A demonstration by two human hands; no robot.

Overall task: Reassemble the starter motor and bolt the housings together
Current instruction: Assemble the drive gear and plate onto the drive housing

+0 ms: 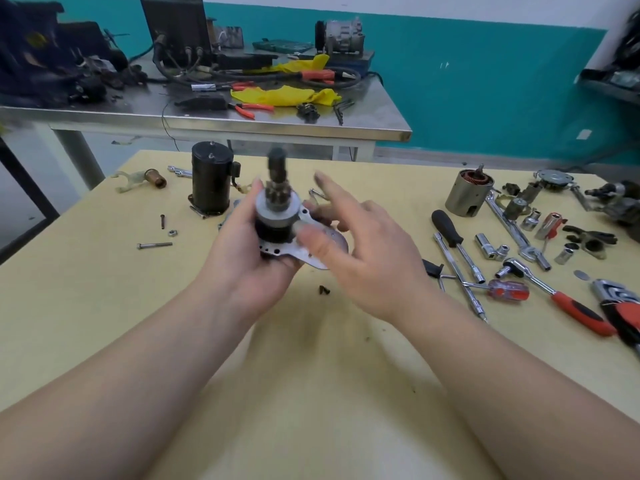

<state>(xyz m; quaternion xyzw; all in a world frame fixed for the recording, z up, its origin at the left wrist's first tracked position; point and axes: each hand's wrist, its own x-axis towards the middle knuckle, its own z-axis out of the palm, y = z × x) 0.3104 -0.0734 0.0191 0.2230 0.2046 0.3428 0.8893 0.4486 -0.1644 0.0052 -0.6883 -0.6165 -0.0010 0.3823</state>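
While left hand (242,244) grips drive assembly (277,216) on its plate above tabletop (104,306), pinion end up, right hand (360,244) hovers beside it, fingers spread, holding nothing. Judged early stage: black motor body (211,181), wound field housing (467,192), long bolt (154,244), nut (172,233) lie apart. Ratchet (554,296) untouched; housings not yet bolted.

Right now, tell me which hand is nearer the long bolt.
Left. The left hand, holding the motor part, is just right of the long bolt; the right hand is farther right.
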